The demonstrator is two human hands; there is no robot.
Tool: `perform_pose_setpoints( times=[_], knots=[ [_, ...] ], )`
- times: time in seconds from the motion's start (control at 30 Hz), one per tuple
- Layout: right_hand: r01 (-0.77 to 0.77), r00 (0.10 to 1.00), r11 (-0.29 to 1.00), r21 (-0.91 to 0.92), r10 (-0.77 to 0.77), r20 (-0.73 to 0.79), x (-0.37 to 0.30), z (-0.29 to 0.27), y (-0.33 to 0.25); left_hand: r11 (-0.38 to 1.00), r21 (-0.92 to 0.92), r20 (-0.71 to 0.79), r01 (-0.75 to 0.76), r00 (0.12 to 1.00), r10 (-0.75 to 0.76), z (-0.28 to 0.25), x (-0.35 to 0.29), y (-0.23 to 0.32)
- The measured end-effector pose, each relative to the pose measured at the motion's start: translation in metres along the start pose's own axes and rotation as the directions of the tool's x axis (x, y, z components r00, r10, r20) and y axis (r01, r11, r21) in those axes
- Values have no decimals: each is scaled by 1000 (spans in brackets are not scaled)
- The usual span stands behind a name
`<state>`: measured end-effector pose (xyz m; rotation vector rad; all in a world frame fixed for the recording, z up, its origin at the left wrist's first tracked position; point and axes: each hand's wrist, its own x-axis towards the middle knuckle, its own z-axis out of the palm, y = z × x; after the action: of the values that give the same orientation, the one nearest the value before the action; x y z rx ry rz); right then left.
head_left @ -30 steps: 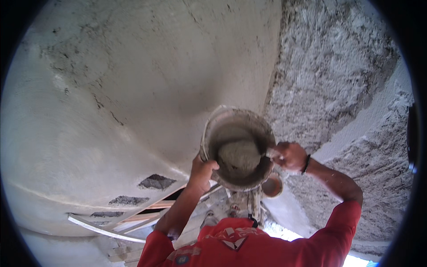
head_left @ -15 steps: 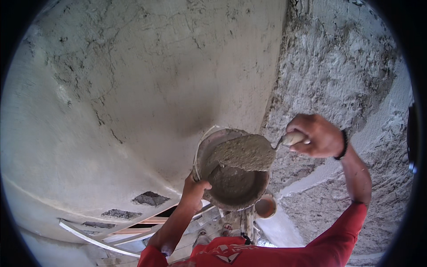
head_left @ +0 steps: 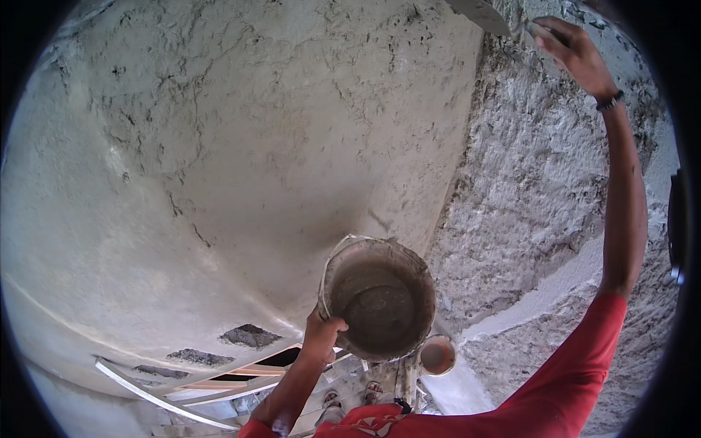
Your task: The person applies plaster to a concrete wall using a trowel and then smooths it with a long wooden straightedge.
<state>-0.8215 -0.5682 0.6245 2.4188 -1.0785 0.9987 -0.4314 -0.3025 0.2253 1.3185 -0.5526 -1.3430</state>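
My left hand (head_left: 322, 336) grips the rim of a round bucket (head_left: 429, 292) on its left side, the thumb over the edge. Wet grey mortar (head_left: 380, 310) lies in the bottom of the bucket. High at the upper right, my right hand (head_left: 573, 50) is closed round the handle of a trowel (head_left: 480, 14). The trowel's blade is up against the wall, partly cut off by the top of the picture, so whether mortar is on it is hidden. It lies by the border between the smooth plaster (head_left: 292, 131) and the rough wall (head_left: 540, 160).
A second, smaller bucket (head_left: 438, 356) stands below, right of the one I hold. Wooden strips (head_left: 164, 398) run across the lower left. Dark recesses (head_left: 250, 336) show low in the wall. My sandalled feet (head_left: 373, 390) are at the bottom.
My right hand has swung up from the bucket to the top of the wall with the trowel, which carried a heap of mortar before. The held bucket has dropped slightly.
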Motion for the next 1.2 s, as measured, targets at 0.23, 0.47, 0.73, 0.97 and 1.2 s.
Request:
perform_pose_setpoints(
  times=[0.23, 0.47, 0.73, 0.97, 1.2],
  knots=[
    [-192, 879, 919, 344, 5, 476, -139, 61, -63, 1000, 16, 59, -14, 998, 13, 14, 4, 1],
    [349, 669, 927, -134, -147, 728, -255, 161, -161, 977, 170, 96, -128, 989, 113, 30, 28, -16],
    [-54, 466, 998, -9, 33, 884, -316, 216, -177, 983, 164, 158, -85, 986, 59, 49, 33, -15],
    [-194, 788, 962, 193, 36, 615, -329, 189, -154, 991, 94, 178, -99, 981, 81, 46, 28, 4],
    [-107, 808, 969, 223, -46, 588, -272, 151, -143, 995, 80, 144, -61, 988, 49, 41, 22, 17]
  ],
)
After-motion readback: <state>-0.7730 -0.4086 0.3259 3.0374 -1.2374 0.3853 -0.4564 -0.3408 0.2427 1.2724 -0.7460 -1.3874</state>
